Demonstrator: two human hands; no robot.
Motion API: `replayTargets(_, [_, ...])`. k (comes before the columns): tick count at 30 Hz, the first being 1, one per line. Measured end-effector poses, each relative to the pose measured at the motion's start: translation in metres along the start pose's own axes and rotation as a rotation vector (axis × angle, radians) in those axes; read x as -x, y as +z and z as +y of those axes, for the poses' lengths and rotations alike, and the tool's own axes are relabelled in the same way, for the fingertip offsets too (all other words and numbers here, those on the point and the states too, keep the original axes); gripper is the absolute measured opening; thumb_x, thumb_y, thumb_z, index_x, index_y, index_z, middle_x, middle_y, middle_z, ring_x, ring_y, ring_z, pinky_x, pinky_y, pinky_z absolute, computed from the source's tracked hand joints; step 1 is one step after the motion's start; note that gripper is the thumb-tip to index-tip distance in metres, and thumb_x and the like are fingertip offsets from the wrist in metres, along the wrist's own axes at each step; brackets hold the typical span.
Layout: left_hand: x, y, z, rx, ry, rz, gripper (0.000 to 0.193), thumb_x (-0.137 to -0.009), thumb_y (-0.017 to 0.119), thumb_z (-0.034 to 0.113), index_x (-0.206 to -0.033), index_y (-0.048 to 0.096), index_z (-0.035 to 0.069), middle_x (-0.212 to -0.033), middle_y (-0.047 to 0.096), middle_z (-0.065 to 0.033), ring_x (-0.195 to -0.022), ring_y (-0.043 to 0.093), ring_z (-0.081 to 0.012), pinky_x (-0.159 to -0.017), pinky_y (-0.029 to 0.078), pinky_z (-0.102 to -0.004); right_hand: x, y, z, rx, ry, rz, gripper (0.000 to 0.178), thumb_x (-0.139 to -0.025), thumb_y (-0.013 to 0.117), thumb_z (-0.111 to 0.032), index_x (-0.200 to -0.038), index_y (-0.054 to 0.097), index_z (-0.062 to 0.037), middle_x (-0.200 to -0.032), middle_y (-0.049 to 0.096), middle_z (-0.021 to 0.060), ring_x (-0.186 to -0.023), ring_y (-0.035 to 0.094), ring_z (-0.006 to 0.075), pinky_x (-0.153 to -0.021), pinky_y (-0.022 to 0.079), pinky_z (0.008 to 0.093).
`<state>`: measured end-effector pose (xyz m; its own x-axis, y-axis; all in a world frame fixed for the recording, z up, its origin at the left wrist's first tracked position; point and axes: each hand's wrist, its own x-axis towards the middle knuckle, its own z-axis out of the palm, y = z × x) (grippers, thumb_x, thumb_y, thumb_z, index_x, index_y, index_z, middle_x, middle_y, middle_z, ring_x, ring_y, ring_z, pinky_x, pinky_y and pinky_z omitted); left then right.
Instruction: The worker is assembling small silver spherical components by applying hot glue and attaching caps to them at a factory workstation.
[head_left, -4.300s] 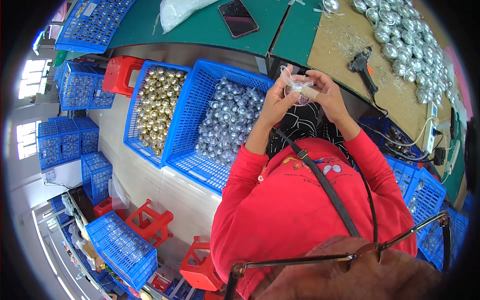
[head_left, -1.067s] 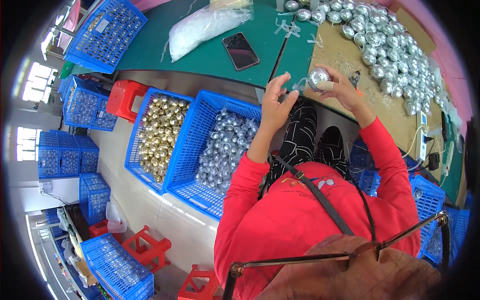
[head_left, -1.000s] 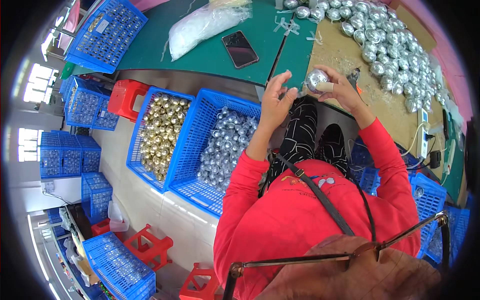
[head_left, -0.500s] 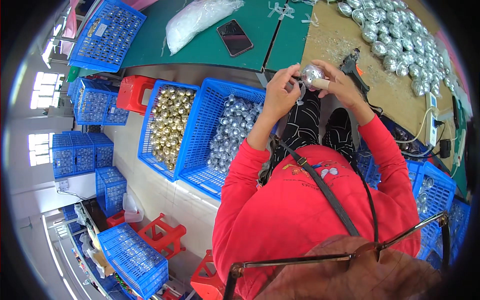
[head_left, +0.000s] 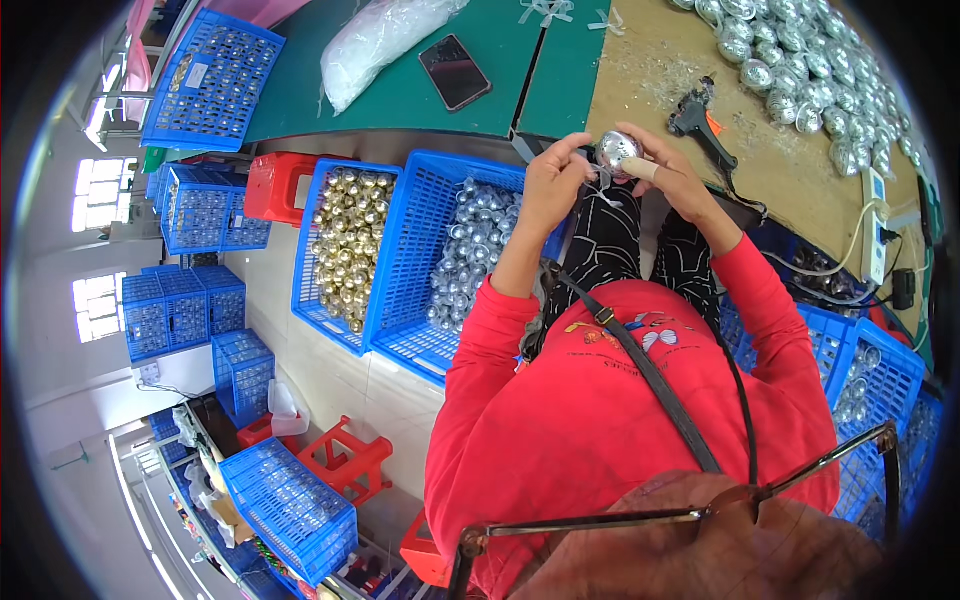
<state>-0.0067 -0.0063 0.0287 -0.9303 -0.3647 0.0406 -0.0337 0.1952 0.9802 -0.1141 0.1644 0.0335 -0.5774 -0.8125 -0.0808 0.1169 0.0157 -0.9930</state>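
Over my lap, just off the table edge, my right hand (head_left: 676,182) grips a shiny silver ball ornament (head_left: 617,150). A beige wrap covers the thumb that presses on the ball's side. My left hand (head_left: 552,188) is closed at the ball's left side, thumb and forefinger pinching a thin, clear-white ribbon (head_left: 601,186) that hangs below the ball. Where the ribbon meets the ball is too small to make out. On the brown board right of my hands lies a black glue gun (head_left: 703,128) with an orange trigger.
Many silver balls (head_left: 790,70) cover the board's far right, near a white power strip (head_left: 874,228). A phone (head_left: 455,72) and a white plastic bag (head_left: 385,45) lie on the green table. Left of me stand blue crates of gold balls (head_left: 350,245) and silver balls (head_left: 475,250).
The view has shifted slightly, so the table things sit higher and further left. Both hands stay at the ball; my left fingers have shifted a little at the ribbon.
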Motion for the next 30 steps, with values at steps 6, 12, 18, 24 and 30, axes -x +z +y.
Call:
replayTargets(6, [-0.003,0.009,-0.010,0.491,-0.123,0.037,0.036,-0.078,0.048,-0.004,-0.113,0.058,-0.002,-0.078,0.062,-0.0040,-0.067,0.055,-0.0102,-0.061,0.044,-0.0219,0.001,-0.002,0.008,-0.076,0.049,-0.002,0.055,-0.085,0.057,-0.027,-0.135,0.041,-0.0108,-0.112,0.056,0.0060,-0.087,0.058,0.0142,-0.068,0.048,0.0256])
replayTargets(12, [-0.003,0.015,-0.023,0.891,-0.156,0.069,0.033,-0.079,0.047,-0.009,-0.109,0.059,-0.004,-0.084,0.062,-0.0084,-0.069,0.059,-0.0156,-0.064,0.049,-0.0251,0.001,-0.001,0.014,-0.166,0.013,0.020,0.053,-0.087,0.056,-0.024,-0.135,0.041,-0.0105,-0.113,0.055,0.0060,-0.092,0.058,0.0146,-0.070,0.049,0.0266])
replayTargets(18, [-0.004,0.021,-0.029,1.029,-0.097,0.101,0.032,-0.078,0.046,-0.012,-0.106,0.060,-0.005,-0.087,0.061,-0.0132,-0.067,0.057,-0.0180,-0.064,0.048,-0.0273,0.002,0.003,0.018,-0.296,0.086,0.010,0.053,-0.087,0.055,-0.023,-0.136,0.040,-0.0078,-0.114,0.055,0.0072,-0.093,0.058,0.0158,-0.072,0.049,0.0274])
replayTargets(24, [-0.003,0.021,-0.033,1.035,-0.039,0.131,0.031,-0.078,0.047,-0.012,-0.105,0.061,-0.004,-0.091,0.062,-0.0156,-0.066,0.056,-0.0172,-0.063,0.047,-0.0267,0.001,0.009,0.019,-0.335,0.109,-0.004,0.055,-0.087,0.053,-0.023,-0.137,0.036,-0.0069,-0.114,0.056,0.0092,-0.089,0.061,0.0178,-0.071,0.050,0.0280])
replayTargets(30, [0.000,0.020,-0.027,0.990,-0.039,0.186,0.029,-0.079,0.050,-0.010,-0.106,0.061,-0.004,-0.093,0.062,-0.0155,-0.066,0.056,-0.0163,-0.062,0.047,-0.0261,0.001,0.018,0.028,-0.218,0.040,-0.027,0.067,-0.081,0.065,-0.021,-0.137,0.033,-0.0029,-0.117,0.053,0.0096,-0.093,0.059,0.0161,-0.074,0.049,0.0258])
